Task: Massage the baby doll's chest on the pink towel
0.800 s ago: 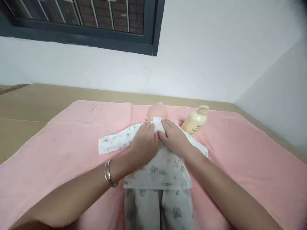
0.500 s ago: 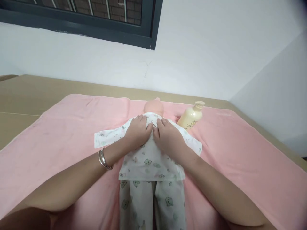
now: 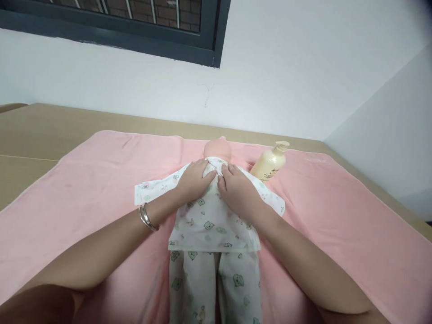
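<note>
Near mid-frame, the left hand [image 3: 195, 181] and right hand [image 3: 239, 191], palms down on the shirt [image 3: 211, 225] (bottle [image 3: 269, 164] right of centre), have parted slightly, leaving the collar [image 3: 215, 163] more exposed.

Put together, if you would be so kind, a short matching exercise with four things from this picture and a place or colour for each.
1. printed top
2. pump bottle
3. bracelet
4. blanket

A. silver, around the left wrist
B. plain pink, spread out
C. pale yellow, right of the doll's head in the picture
D. white, under the left hand and right hand

Pairs: 1-D, 2-C, 3-A, 4-B
</note>
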A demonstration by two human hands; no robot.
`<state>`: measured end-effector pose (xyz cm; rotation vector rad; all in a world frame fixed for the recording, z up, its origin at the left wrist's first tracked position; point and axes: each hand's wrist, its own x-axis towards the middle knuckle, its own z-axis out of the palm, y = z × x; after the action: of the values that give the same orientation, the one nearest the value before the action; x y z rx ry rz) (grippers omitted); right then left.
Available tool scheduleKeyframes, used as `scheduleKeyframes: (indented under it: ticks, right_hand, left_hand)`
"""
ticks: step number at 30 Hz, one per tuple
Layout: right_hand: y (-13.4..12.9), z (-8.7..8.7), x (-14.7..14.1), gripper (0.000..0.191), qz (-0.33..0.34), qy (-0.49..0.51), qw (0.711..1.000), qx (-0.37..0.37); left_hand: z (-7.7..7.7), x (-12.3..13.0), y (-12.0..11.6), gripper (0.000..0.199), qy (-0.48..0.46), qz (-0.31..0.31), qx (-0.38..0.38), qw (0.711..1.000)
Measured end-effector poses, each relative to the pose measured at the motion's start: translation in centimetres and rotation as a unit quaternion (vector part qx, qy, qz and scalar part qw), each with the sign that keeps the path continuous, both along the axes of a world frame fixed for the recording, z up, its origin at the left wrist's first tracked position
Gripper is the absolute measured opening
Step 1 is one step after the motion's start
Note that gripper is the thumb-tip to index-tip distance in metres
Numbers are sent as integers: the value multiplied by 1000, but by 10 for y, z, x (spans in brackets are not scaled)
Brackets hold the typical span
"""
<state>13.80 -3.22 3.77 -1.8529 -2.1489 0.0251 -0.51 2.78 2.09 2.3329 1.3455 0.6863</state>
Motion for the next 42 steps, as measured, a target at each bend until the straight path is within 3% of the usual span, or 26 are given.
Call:
scheduleKeyframes:
  ticks: [3, 6, 12, 18, 21, 24, 27, 32, 36, 42]
  right_hand:
    - [12, 0, 9, 53, 2, 54, 998, -40]
    - [21, -4, 14, 57, -1, 65, 997, -30]
    - [-1, -3, 0, 53, 7, 1, 1000, 29]
    - [-13, 8, -1, 41, 116, 55, 987, 96]
    - [-2, 3, 3, 48, 57, 95, 984, 141]
    - [8, -2, 6, 53, 17, 96, 993, 72]
    - [8, -1, 5, 49, 27, 98, 995, 13]
    - [2, -1, -2, 56, 15, 99, 992, 74]
    - [2, 0, -1, 53, 59, 83, 995, 8]
    - [6, -1, 3, 60, 32, 87, 988, 127]
  left_hand:
    - [-6, 5, -9, 41, 28, 17, 64, 997]
    - [-12, 9, -18, 41, 23, 14, 116, 993]
    - [-15, 5, -9, 35, -105, 18, 54, 993]
    - [-19, 4, -8, 26, -145, 10, 56, 988]
    - [-21, 4, -11, 33, -159, 28, 56, 985]
    - [-21, 4, -14, 38, -158, 56, 49, 985]
    - [-20, 3, -15, 38, -150, 66, 51, 985]
    - [-19, 4, -15, 35, -144, 55, 57, 986]
    - [-21, 3, -14, 35, -140, 53, 64, 987]
    - [-21, 3, -14, 35, -124, 53, 77, 988]
